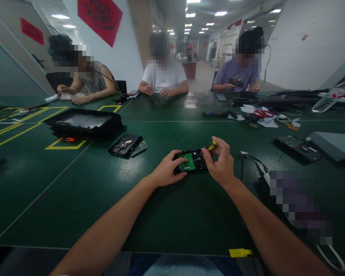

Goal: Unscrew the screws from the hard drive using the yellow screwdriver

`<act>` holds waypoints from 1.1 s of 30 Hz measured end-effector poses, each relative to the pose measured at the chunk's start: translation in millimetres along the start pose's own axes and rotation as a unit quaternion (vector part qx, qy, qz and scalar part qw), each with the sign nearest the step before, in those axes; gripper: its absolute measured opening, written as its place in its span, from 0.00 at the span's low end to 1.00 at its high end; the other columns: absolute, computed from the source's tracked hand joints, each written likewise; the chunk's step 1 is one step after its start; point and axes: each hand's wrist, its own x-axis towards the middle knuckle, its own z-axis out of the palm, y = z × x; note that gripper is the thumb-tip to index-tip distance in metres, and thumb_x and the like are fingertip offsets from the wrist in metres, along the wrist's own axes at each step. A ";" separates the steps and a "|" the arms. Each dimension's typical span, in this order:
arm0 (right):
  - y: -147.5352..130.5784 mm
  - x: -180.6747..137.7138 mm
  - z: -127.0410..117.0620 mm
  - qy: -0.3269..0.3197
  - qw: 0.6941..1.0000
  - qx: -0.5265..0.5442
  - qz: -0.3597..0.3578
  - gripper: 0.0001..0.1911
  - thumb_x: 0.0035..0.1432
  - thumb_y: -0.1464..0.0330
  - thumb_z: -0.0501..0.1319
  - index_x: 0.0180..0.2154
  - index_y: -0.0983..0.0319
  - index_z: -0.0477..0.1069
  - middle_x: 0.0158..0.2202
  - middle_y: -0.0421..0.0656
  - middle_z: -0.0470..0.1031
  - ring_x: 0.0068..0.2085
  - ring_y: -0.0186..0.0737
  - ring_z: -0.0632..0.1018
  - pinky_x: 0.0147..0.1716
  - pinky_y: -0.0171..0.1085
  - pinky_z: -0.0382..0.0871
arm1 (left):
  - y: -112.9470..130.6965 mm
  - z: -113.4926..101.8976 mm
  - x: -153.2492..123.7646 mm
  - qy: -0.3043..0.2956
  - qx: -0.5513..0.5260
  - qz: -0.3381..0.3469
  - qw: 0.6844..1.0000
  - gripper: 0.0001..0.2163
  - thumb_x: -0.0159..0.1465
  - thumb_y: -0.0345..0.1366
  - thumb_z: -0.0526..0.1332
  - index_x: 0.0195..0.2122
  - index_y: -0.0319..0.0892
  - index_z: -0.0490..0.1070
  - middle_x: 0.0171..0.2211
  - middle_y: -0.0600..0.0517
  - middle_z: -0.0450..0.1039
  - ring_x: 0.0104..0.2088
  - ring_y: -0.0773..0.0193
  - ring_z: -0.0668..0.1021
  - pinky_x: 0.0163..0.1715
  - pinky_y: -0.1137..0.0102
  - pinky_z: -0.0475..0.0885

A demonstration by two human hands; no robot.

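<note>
A black hard drive (196, 160) with a green circuit board (188, 162) facing up lies on the green table (103, 199) in front of me. My left hand (168, 168) grips its left end, thumb resting on the board. My right hand (220, 161) is closed around a small yellow-and-black screwdriver (211, 146) held over the drive's right end.
Another opened drive with a loose board (126, 145) lies to the left, beside a stack of black trays (84, 123). More drives (300, 147), a grey box (335, 143), red scissors (263, 113) and cables sit to the right. Three people work at the far side.
</note>
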 end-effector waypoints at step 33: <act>16.4 3.8 2.8 0.095 0.995 -0.002 0.043 0.29 0.71 0.58 0.63 0.67 0.57 0.59 0.51 0.50 0.78 0.35 0.43 0.83 0.37 0.46 0.83 | 17.2 12.1 22.3 0.054 0.082 -0.080 0.992 0.32 0.59 0.50 0.71 0.60 0.44 0.64 0.58 0.41 0.65 0.55 0.45 0.75 0.55 0.49 0.75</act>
